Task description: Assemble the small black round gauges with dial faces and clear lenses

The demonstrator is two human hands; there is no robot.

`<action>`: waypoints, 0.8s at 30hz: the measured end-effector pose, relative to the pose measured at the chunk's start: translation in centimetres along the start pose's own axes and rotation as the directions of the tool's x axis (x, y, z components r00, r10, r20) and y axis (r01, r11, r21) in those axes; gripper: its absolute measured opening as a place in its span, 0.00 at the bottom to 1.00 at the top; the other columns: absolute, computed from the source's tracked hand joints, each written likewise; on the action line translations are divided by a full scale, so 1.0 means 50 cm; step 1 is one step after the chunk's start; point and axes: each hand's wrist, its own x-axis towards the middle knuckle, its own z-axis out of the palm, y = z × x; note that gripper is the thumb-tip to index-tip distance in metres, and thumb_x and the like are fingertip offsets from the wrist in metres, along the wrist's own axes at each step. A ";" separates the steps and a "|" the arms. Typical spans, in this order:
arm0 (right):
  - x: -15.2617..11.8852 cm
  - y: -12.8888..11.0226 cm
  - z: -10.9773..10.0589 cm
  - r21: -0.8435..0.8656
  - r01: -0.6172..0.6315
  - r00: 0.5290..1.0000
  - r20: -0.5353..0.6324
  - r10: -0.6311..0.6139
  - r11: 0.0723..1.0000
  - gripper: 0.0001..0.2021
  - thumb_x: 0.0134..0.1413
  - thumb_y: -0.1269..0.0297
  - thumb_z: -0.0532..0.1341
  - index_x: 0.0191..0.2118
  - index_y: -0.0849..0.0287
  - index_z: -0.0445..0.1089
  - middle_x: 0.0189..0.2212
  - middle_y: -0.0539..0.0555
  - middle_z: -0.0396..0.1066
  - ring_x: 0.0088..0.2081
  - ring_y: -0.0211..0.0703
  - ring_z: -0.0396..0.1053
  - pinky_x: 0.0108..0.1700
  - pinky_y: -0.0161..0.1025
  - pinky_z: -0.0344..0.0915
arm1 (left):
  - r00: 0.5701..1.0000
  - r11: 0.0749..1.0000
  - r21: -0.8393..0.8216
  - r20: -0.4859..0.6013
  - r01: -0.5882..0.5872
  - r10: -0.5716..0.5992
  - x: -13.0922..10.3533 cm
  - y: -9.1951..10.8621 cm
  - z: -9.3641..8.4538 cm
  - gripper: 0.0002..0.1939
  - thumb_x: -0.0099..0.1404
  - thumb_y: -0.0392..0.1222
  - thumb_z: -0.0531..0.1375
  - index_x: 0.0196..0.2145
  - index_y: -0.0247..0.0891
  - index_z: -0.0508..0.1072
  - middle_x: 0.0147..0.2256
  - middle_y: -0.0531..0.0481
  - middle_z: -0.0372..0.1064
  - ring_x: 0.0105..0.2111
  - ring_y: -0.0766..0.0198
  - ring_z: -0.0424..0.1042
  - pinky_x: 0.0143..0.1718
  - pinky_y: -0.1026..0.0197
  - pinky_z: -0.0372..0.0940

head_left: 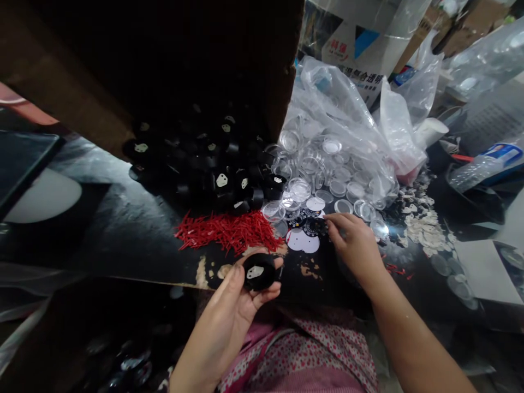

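My left hand (pixel 233 305) is closed around a round black plastic housing (pixel 265 277), its open face turned up and a small pale plate inside. Over the table, my right hand (pixel 357 246) has thumb and fingers pinched at the edge of a black printed dial disc (pixel 314 226). That disc lies among a few more dials, some showing white faces (pixel 303 241). Clear round plastic covers (pixel 343 206) lie just beyond these fingers. A heap of thin red pointers (pixel 229 232) spreads behind the held housing.
Many black housings (pixel 221 180) spill from a large cardboard box (pixel 282 71) at upper left. A plastic bag (pixel 347 114) of clear covers slumps behind the dials. To the right are a pile of small pale plates (pixel 426 224) and a white box (pixel 483 267).
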 end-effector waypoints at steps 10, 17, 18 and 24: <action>-0.027 -0.109 0.032 0.669 -0.280 0.958 0.246 0.151 0.688 0.11 0.57 0.64 0.59 0.46 0.56 0.72 0.34 0.51 0.74 0.34 0.40 0.70 0.35 0.37 0.64 | 0.979 0.985 -0.064 -0.138 -0.159 0.149 0.016 0.001 0.016 0.17 0.66 0.49 0.58 0.48 0.37 0.75 0.49 0.41 0.73 0.47 0.56 0.74 0.45 0.59 0.72; -0.034 -0.143 0.029 0.606 -0.152 0.986 0.151 0.075 0.781 0.04 0.57 0.69 0.60 0.38 0.56 0.70 0.33 0.50 0.73 0.34 0.38 0.70 0.37 0.36 0.64 | 0.994 0.996 0.025 -0.074 -0.084 0.086 0.007 -0.026 0.028 0.14 0.62 0.45 0.64 0.47 0.46 0.77 0.52 0.50 0.72 0.54 0.55 0.69 0.53 0.59 0.68; -0.035 -0.148 0.029 0.585 -0.128 0.988 0.146 0.052 0.801 0.04 0.57 0.70 0.60 0.38 0.56 0.70 0.33 0.49 0.73 0.34 0.38 0.69 0.38 0.36 0.64 | 0.993 0.995 0.049 -0.080 -0.085 0.089 0.007 -0.031 0.027 0.15 0.61 0.46 0.65 0.47 0.48 0.77 0.52 0.52 0.73 0.55 0.56 0.68 0.55 0.59 0.66; -0.029 -0.146 0.028 0.567 -0.205 0.971 0.218 0.095 0.798 0.01 0.57 0.67 0.60 0.35 0.57 0.66 0.31 0.49 0.70 0.32 0.38 0.68 0.35 0.36 0.63 | 0.984 0.959 0.223 0.017 -0.174 0.175 0.012 -0.043 0.008 0.16 0.64 0.48 0.62 0.50 0.52 0.74 0.54 0.55 0.70 0.56 0.56 0.66 0.57 0.57 0.64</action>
